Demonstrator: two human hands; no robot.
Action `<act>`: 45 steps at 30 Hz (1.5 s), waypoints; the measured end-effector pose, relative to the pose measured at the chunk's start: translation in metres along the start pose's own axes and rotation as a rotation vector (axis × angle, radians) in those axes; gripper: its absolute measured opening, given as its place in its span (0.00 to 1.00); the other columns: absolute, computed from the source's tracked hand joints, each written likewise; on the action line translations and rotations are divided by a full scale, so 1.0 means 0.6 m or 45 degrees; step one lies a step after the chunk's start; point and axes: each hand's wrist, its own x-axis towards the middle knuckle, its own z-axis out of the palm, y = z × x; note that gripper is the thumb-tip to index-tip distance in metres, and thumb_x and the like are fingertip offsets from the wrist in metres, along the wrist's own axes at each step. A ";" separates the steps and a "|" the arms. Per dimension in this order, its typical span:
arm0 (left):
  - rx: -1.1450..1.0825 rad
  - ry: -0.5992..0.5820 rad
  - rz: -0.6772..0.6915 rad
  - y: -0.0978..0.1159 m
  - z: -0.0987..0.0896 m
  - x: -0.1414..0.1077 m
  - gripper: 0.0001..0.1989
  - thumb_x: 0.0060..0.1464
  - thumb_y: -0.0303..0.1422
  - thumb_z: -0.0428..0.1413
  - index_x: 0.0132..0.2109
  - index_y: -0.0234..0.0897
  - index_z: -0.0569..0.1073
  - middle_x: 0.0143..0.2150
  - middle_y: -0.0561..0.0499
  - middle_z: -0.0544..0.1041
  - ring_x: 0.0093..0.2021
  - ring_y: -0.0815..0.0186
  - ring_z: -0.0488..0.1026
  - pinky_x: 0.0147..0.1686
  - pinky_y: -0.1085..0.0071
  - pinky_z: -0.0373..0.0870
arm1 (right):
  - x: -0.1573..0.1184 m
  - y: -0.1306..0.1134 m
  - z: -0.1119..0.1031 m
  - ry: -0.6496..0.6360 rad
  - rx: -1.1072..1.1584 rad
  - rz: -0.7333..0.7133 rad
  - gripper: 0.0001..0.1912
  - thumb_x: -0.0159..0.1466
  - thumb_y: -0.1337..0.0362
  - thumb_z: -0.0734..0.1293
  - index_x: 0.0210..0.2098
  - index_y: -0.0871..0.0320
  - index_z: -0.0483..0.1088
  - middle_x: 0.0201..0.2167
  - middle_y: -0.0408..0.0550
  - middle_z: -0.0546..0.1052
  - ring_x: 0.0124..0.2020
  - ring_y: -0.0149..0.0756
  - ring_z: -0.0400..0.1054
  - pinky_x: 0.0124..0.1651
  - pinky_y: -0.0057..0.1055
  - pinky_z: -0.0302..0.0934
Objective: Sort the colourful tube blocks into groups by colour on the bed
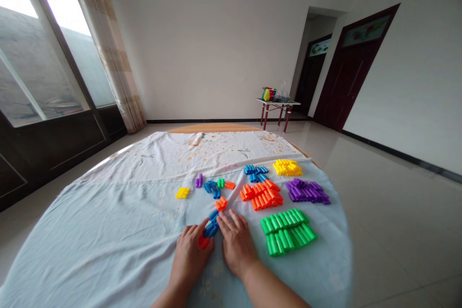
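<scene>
In the head view, short plastic tubes lie in a narrow line between my two hands. My left hand curls round the near end of this line, its thumb and fingers closed about an orange tube. Blue tubes lie just beyond, touching the left fingertips. From the other side my right hand rests with its fingers stretched forward, the fingertips against the blue tubes. At the far end of the line sits a small orange cluster. The hands partly hide the nearest tubes.
Right of my hands lie stacks of green, orange, purple, yellow and blue tubes. Small yellow, purple and blue groups lie ahead. A creased cloth covers the round table.
</scene>
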 end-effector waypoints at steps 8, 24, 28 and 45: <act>-0.229 0.100 -0.088 0.005 0.008 -0.023 0.27 0.48 0.47 0.53 0.53 0.41 0.69 0.40 0.48 0.78 0.44 0.60 0.71 0.49 0.60 0.66 | -0.002 0.013 0.013 0.129 -0.057 -0.079 0.31 0.60 0.73 0.56 0.63 0.55 0.51 0.63 0.48 0.55 0.64 0.45 0.44 0.61 0.46 0.50; -0.084 0.325 -0.073 -0.106 -0.061 0.023 0.22 0.55 0.45 0.44 0.50 0.41 0.72 0.47 0.48 0.76 0.50 0.60 0.68 0.54 0.58 0.62 | -0.018 -0.005 -0.019 0.311 0.118 -0.280 0.19 0.64 0.65 0.58 0.54 0.54 0.63 0.50 0.51 0.69 0.53 0.39 0.59 0.56 0.41 0.56; 0.028 0.249 -0.080 -0.128 -0.057 0.018 0.20 0.55 0.44 0.45 0.48 0.43 0.74 0.47 0.49 0.77 0.50 0.59 0.68 0.52 0.56 0.63 | -0.043 -0.033 -0.040 0.066 0.251 -0.432 0.23 0.60 0.56 0.65 0.54 0.50 0.62 0.48 0.45 0.70 0.50 0.37 0.60 0.55 0.36 0.56; 0.325 0.070 -0.042 -0.121 -0.048 0.016 0.22 0.56 0.45 0.41 0.52 0.46 0.70 0.56 0.49 0.70 0.56 0.57 0.62 0.56 0.56 0.55 | -0.055 -0.022 -0.052 0.011 0.255 -0.198 0.25 0.59 0.76 0.60 0.54 0.53 0.64 0.42 0.49 0.72 0.45 0.38 0.63 0.50 0.37 0.60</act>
